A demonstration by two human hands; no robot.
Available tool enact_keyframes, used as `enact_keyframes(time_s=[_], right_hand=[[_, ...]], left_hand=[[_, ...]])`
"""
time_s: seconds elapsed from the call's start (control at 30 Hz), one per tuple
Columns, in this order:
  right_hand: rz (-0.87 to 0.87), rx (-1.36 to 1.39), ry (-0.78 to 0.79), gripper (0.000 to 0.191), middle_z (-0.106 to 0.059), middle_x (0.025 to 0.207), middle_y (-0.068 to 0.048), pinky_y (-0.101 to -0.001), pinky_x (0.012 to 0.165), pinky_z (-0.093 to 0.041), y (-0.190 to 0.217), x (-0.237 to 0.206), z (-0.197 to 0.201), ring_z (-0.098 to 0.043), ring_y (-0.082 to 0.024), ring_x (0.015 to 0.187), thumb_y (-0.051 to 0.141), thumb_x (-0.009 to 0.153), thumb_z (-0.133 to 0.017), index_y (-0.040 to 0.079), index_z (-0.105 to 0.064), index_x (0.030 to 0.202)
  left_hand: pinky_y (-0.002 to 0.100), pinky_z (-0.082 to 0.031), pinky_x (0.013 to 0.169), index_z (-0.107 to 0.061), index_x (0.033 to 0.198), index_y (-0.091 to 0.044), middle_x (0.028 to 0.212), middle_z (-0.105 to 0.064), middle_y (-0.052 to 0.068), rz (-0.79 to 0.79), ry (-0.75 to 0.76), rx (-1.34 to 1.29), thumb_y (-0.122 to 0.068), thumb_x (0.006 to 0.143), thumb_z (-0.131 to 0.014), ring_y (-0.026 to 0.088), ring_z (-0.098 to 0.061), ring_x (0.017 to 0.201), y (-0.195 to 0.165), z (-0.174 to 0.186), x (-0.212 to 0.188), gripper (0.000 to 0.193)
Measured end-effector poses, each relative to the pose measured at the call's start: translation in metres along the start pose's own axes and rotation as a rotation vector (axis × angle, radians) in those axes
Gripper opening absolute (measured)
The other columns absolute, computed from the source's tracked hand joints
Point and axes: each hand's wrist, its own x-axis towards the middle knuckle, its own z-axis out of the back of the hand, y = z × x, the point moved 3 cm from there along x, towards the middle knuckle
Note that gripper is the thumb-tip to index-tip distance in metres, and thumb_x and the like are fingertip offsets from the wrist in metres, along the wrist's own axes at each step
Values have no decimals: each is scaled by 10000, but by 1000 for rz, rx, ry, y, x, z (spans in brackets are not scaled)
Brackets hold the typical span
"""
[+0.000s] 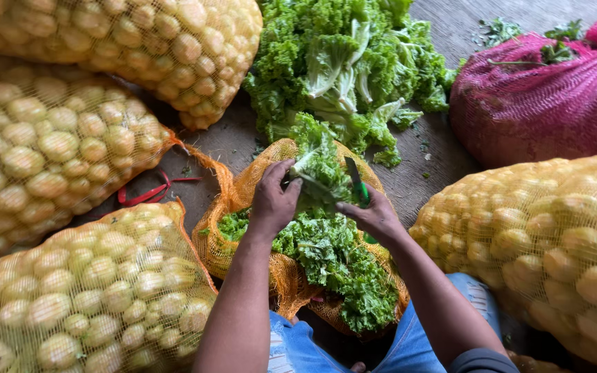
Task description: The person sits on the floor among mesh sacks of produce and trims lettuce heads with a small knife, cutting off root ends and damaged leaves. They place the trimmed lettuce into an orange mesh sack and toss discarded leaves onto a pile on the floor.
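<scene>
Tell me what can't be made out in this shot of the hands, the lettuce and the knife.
All in the head view:
- Knife: handle hidden inside the right hand; only the blade shows.
- Lettuce head: its base is covered by the left hand.
- Orange net bag: how full it is is hidden by leaves.
- Pink net sack: contents too blurred by the mesh.
- Potato sacks: cut off by the edges.

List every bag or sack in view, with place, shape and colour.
Yellow mesh potato sacks: bulging, left side and right.
Orange mesh bag: centre, open, leafy lettuce inside.
Magenta mesh sack: upper right, rounded, tied.
No labels, signs or screens.
</scene>
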Motion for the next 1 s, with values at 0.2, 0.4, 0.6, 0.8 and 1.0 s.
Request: enact_keyframes(time_s=[0.2, 0.4, 0.6, 0.8, 1.0], right_hand=[[534, -353, -393, 332, -680, 1277, -152, -401, 1002, -581, 62, -29, 38, -682, -281, 1182, 331, 991, -733, 119, -694, 1243], [697, -515, 23, 313, -705, 1179, -112, -414, 888, -575, 106, 7, 1, -698, -302, 1045, 218, 893, -737, 99, -720, 1182], [480, -682, 134, 244, -728, 956, -106, -464, 793, -569, 108, 27, 4, -718, -311, 899, 314, 889, -755, 129, -709, 1041], [390, -772, 103, 279, -714, 925, -118, -512, 750, -555, 112, 19, 6, -697, -353, 868, 328, 868, -735, 141, -693, 1071], [402, -815, -37, 264, -689, 1001, -112, -488, 780, -551, 108, 14, -8, -695, -316, 920, 229, 872, -713, 149, -708, 1124]], left_hand=[[412, -467, 1125, -620, 1367, -85, 1450, -590, 116, -226, 28, 209, -62, 959, -586, 300, -588, 1304, 6, -6, 4, 410], [393, -509, 1119, -641, 1301, -128, 1372, -644, 57, -111, 210, 278, -159, 1001, -577, 240, -634, 1266, -11, -19, -1, 308], [442, -461, 1121, -636, 1317, -134, 1335, -643, 66, -59, 251, 251, -166, 958, -587, 254, -620, 1253, -15, -16, 0, 365], [450, -452, 1113, -638, 1296, -106, 1305, -619, 84, 30, 259, 357, -186, 961, -605, 263, -610, 1230, -14, -25, 2, 346], [456, -472, 1061, -633, 1282, -111, 1290, -596, 105, 162, 197, 414, -216, 959, -619, 282, -609, 1184, 0, -21, 6, 340]])
